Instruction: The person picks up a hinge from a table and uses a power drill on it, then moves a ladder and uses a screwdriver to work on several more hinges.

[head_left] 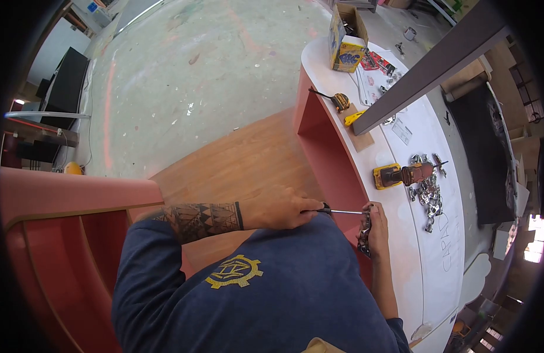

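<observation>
My left hand (281, 207) is closed around the dark handle of a screwdriver (345, 212), in front of my chest. The screwdriver's thin metal shaft points right, with its tip at my right hand (376, 229). My right hand grips a shiny metal hinge (364, 235), partly hidden by the fingers. Just beyond, on the white tabletop (395, 235), lies a yellow and black cordless drill (388, 176). A pile of similar metal hinges (428, 197) is spread out beside the drill.
A tape measure (341, 102), a cardboard box (346, 50) and red packets (378, 63) sit farther along the table. A grey post (428, 73) rises above it. Red shelving (60, 253) stands at my left, with a wooden board (242, 162) ahead.
</observation>
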`<state>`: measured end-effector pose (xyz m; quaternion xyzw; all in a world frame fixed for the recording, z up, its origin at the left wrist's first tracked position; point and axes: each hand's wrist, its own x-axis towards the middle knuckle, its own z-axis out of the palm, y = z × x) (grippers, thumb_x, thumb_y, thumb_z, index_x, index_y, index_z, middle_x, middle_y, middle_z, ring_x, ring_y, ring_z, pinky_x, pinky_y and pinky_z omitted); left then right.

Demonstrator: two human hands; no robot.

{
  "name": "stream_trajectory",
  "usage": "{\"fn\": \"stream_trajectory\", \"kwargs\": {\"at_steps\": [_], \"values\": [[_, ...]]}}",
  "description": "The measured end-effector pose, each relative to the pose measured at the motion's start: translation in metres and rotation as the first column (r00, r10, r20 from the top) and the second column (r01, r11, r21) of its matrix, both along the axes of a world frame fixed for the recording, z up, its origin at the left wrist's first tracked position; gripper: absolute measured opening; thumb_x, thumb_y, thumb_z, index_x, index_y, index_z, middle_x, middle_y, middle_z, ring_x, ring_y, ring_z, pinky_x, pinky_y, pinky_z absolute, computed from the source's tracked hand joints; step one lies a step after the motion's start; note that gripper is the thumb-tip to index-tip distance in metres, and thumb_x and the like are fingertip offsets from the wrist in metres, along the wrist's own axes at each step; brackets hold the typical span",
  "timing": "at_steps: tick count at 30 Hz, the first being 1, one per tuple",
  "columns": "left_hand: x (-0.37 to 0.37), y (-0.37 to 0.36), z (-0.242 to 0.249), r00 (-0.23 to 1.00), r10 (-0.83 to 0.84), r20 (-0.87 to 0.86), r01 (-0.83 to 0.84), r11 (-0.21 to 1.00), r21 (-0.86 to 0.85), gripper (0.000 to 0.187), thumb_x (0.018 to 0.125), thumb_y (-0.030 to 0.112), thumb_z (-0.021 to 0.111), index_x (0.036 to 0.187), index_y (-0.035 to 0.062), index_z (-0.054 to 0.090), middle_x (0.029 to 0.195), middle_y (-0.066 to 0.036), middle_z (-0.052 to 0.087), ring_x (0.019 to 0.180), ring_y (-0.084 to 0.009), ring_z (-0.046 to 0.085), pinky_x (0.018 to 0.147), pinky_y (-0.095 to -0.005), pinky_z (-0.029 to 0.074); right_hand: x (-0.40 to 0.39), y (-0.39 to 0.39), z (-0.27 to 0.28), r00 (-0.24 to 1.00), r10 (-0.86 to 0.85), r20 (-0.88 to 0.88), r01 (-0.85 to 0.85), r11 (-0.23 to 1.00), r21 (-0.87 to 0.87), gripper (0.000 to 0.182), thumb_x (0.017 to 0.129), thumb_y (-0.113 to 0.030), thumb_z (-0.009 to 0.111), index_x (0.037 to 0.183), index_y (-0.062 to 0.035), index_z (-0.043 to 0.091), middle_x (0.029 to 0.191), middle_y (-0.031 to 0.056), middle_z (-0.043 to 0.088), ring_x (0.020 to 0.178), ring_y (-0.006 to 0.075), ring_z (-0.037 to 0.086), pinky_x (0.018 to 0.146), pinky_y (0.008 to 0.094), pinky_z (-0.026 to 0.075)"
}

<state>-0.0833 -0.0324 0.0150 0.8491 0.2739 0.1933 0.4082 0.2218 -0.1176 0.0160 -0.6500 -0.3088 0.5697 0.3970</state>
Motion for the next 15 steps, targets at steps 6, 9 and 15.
{"fn": "stream_trajectory", "kwargs": {"at_steps": [6,9,15], "values": [[0.020,0.020,0.036,0.973,0.219,0.065,0.010,0.243,-0.970,0.043,0.104,0.033,0.064,0.139,0.0067,0.067,0.106,-0.009,0.074,0.078,-0.0144,0.066,0.065,-0.0297,0.056,0.020,-0.003,0.013,0.991,-0.101,0.089,0.095,0.993,0.075,0.035,0.114,-0.041,0.045,0.117,-0.0090,0.059,0.072,-0.0021,0.050,0.046,0.0046,0.047,0.038,0.0218,0.039],[0.019,0.022,0.038,0.958,0.268,0.102,0.127,-0.076,-0.989,0.044,0.107,0.030,0.062,0.144,0.0062,0.064,0.107,-0.005,0.071,0.073,-0.0070,0.059,0.063,-0.0246,0.053,0.030,-0.016,0.015,0.987,-0.067,0.147,0.046,0.989,0.140,0.038,0.113,-0.045,0.046,0.119,-0.0091,0.058,0.071,-0.0009,0.051,0.049,0.0059,0.052,0.041,0.0218,0.044],[0.036,0.009,0.034,0.999,-0.032,-0.027,-0.010,0.459,-0.889,0.034,0.103,0.019,0.064,0.133,0.0064,0.074,0.088,-0.002,0.072,0.065,-0.0079,0.060,0.058,-0.0284,0.054,0.032,-0.032,0.005,0.998,-0.039,0.046,0.035,0.996,0.086,0.037,0.114,-0.044,0.044,0.117,-0.0108,0.059,0.073,0.0020,0.056,0.047,0.0072,0.056,0.040,0.0209,0.041]]}}
